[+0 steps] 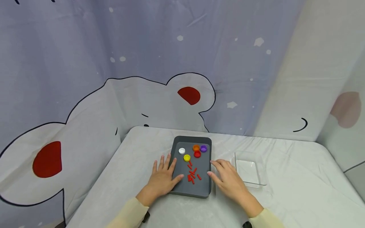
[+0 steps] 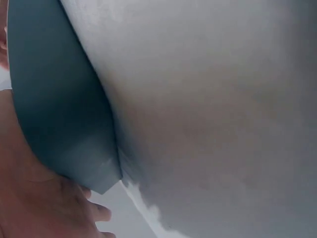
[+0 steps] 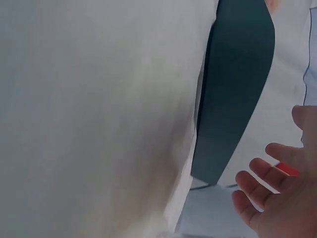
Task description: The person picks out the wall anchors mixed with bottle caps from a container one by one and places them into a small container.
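Observation:
A dark grey rectangular tray point(image 1: 182, 189) lies between the two hands. My left hand point(image 1: 161, 180) has its fingers spread at the tray's left side, the thumb reaching over the rim. At the opposite side is my right hand point(image 1: 229, 180), fingers loosely bent, with thumb and index tips close to the right rim; contact is hard to tell. Inside the tray are small round cap-like pieces: white point(image 1: 182, 151), yellow point(image 1: 186, 158), orange point(image 1: 195, 148), purple point(image 1: 203, 148) and red point(image 1: 197, 154). Several short red sticks point(image 1: 192, 180) lie scattered below them. Both wrist views show the tray's outer wall point(image 2: 64, 109).
To the right of the tray, behind the right hand, stands a clear rectangular container point(image 1: 248, 171). A white cloth point(image 1: 299, 190) covers the table. Behind it hangs a patterned curtain point(image 1: 148, 47) with cartoon bears.

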A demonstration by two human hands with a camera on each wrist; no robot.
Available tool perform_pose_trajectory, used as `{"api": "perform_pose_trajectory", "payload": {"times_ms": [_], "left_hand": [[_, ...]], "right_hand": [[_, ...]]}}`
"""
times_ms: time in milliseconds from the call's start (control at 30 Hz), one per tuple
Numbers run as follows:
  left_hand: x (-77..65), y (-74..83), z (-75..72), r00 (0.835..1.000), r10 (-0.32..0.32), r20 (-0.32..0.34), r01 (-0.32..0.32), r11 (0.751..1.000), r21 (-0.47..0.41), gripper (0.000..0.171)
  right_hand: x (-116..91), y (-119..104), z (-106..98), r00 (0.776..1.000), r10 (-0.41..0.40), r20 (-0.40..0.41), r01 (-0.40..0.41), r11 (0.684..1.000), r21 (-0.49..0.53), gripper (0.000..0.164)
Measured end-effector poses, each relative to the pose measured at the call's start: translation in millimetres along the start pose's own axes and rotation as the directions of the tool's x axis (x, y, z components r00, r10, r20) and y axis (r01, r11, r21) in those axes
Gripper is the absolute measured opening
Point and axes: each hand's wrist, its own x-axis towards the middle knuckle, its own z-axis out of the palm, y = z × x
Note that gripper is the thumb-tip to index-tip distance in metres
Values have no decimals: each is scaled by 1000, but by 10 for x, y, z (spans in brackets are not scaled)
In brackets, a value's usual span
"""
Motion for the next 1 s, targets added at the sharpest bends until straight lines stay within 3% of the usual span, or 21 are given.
{"api": "perform_pose_trajectory", "payload": {"times_ms": [267,567,1000], "left_hand": [[-7,6,-18,1000,-3,-12,3,1000,5,80],[5,-14,35,1000,2,-13,-2,1000,27,81],[-1,-1,34,1000,7,-17,-7,1000,1,80]], "right_hand": [[93,-181,87,989,103,108,-109,993,49,35],[187,-249,185,978,99,185,-102,995,5,21],[275,-291,296,946,172,275,-160,985,-65,21]]}}
